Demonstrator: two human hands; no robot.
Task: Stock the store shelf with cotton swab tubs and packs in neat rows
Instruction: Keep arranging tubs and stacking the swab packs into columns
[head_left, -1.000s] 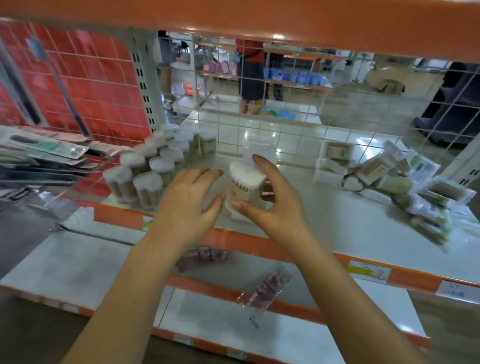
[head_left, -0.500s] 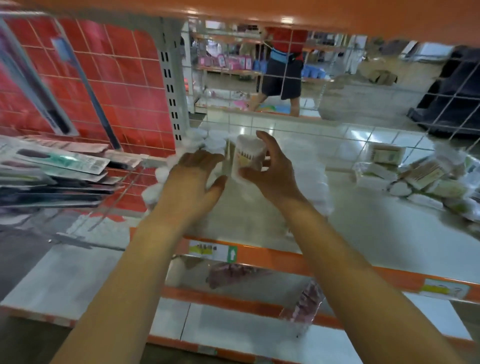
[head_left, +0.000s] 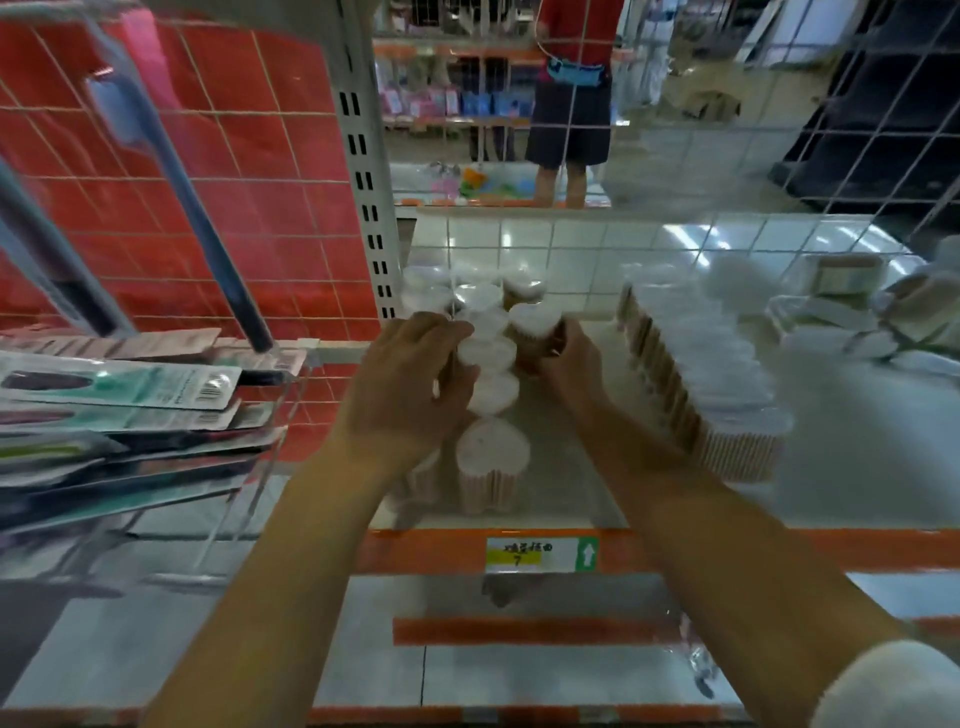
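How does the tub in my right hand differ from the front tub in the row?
The held tub sits far back, gripped by the right hand; the front tub stands free near the shelf edge. The front tub's side shows fully; fingers cover the held one's. Both are white-topped, swab-filled.

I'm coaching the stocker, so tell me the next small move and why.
Probably set the tub down behind the right-hand row and let go: the right hand grips it there, while the left hand steadies the rows of tubs.
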